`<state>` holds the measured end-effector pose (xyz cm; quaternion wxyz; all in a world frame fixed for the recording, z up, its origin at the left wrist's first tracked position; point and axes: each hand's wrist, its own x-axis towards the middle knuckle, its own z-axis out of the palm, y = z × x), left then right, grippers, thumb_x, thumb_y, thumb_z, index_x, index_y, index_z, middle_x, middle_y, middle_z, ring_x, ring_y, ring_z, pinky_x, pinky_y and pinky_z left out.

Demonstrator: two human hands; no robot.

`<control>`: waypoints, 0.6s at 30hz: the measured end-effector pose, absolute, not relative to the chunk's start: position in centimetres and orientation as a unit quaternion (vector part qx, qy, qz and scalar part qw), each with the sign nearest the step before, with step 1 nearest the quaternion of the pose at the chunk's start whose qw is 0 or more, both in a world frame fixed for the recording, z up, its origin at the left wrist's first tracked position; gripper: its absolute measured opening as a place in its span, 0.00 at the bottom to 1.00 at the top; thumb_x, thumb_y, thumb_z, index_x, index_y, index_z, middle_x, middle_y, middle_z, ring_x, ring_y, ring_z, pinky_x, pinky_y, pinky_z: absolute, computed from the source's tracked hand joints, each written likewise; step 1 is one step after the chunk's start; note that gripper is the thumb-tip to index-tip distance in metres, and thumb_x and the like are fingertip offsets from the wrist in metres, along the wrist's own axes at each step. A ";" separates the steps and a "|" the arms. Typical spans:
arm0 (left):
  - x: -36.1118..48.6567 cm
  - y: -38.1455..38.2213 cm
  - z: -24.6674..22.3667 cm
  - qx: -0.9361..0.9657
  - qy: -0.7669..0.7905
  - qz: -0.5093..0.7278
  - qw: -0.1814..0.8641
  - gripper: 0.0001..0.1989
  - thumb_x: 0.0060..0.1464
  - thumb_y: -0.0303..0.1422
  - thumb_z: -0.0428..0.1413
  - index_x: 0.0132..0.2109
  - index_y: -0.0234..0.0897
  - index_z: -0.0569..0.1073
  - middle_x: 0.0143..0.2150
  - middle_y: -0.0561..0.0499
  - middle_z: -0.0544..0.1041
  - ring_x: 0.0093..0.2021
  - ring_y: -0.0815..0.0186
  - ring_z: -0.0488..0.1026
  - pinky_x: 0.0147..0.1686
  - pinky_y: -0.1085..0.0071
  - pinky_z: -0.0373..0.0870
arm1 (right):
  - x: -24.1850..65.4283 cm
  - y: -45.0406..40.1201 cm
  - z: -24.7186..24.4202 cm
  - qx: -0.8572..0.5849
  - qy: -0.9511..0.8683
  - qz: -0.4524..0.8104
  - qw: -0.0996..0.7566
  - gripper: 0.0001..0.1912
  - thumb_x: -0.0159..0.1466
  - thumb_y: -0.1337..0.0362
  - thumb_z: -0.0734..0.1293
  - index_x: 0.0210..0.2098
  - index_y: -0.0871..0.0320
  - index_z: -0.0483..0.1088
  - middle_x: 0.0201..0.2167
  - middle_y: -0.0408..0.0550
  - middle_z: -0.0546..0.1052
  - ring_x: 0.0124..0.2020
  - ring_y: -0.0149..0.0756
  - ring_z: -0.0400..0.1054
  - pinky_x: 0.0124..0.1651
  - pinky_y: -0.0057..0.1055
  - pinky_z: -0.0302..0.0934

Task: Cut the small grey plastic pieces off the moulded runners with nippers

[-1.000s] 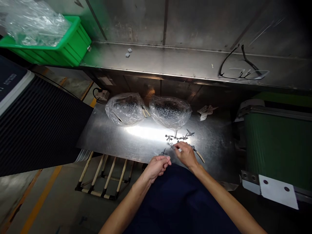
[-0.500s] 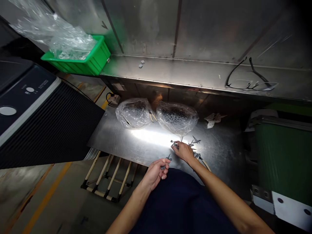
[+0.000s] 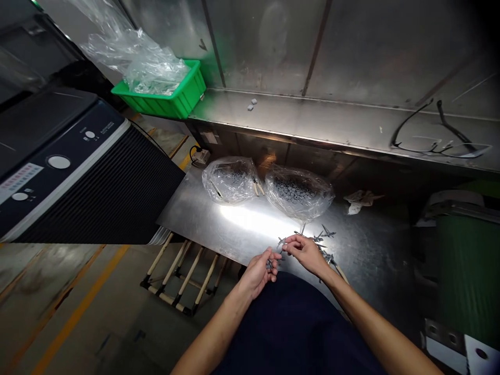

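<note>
My left hand [image 3: 255, 276], its fingers curled, holds small grey plastic pieces [image 3: 269, 265] close to the table's front edge. Right beside it, the thumb and fingertips of my right hand [image 3: 307, 253] are pinched on a small branched grey plastic piece [image 3: 281, 242]. The fingertips of both hands nearly meet; whether they touch is unclear. Past my right hand lie several thin grey branched plastic pieces [image 3: 328, 232], partly hidden by it. A tool's pale handle [image 3: 341, 273] shows beside my right forearm.
Two clear plastic bags, a left one [image 3: 230, 177] and a right one [image 3: 297, 191], hold small grey pieces. Pale-handled cutters [image 3: 258, 186] lie between them. Glasses [image 3: 437, 146] rest on the shelf [image 3: 312, 120]. A green bin [image 3: 191, 94] and a black-ribbed machine [image 3: 113, 192] stand left.
My right hand has come from the loose grey pieces toward my left hand, bringing a piece in its fingertips. The view has turned, so the surroundings sit further right.
</note>
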<state>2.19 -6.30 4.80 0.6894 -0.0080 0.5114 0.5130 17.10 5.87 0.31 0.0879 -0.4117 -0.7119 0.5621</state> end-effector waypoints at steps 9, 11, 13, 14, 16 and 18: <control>2.8 -5.3 5.0 0.017 0.515 0.512 0.687 0.15 0.61 0.39 0.57 0.31 0.33 0.67 0.23 0.60 0.60 0.19 0.77 0.55 0.16 0.79 0.50 | 16.8 5.1 3.2 -0.394 -0.756 0.506 0.132 0.12 0.68 0.57 0.66 0.41 0.61 0.73 0.36 0.46 0.77 0.37 0.34 0.72 0.43 0.37 0.69; 2.9 -4.9 4.6 0.008 0.523 0.526 0.671 0.14 0.62 0.37 0.55 0.31 0.33 0.67 0.23 0.60 0.60 0.18 0.77 0.54 0.16 0.79 0.51 | 16.2 5.0 3.0 -0.398 -0.770 0.482 0.129 0.12 0.69 0.57 0.66 0.41 0.60 0.73 0.38 0.46 0.77 0.38 0.34 0.72 0.45 0.38 0.69; 2.9 -4.6 4.3 -0.001 0.531 0.537 0.655 0.14 0.63 0.37 0.55 0.32 0.33 0.67 0.23 0.60 0.61 0.18 0.77 0.54 0.15 0.79 0.52 | 15.6 4.9 2.4 -0.402 -0.782 0.462 0.121 0.12 0.69 0.57 0.65 0.43 0.60 0.73 0.40 0.47 0.77 0.39 0.34 0.72 0.45 0.38 0.69; 2.8 -4.6 4.2 -0.006 0.535 0.542 0.648 0.14 0.63 0.38 0.55 0.32 0.33 0.67 0.23 0.60 0.61 0.18 0.78 0.54 0.15 0.79 0.52 | 15.3 4.9 1.9 -0.405 -0.786 0.452 0.115 0.12 0.69 0.57 0.65 0.44 0.60 0.72 0.40 0.47 0.76 0.39 0.35 0.72 0.45 0.38 0.70; 2.7 -4.8 4.2 -0.014 0.542 0.548 0.636 0.14 0.63 0.38 0.55 0.32 0.33 0.67 0.23 0.60 0.61 0.17 0.78 0.53 0.15 0.80 0.52 | 15.1 5.5 0.7 -0.422 -0.792 0.429 0.101 0.13 0.69 0.57 0.65 0.46 0.60 0.72 0.42 0.48 0.76 0.40 0.35 0.72 0.44 0.38 0.70; 2.5 -5.5 4.3 -0.018 0.547 0.556 0.626 0.14 0.63 0.38 0.55 0.32 0.33 0.67 0.22 0.60 0.61 0.17 0.77 0.54 0.15 0.79 0.52 | 15.8 6.6 -0.7 -0.454 -0.793 0.398 0.083 0.13 0.70 0.57 0.65 0.47 0.60 0.71 0.43 0.49 0.76 0.40 0.35 0.72 0.44 0.38 0.70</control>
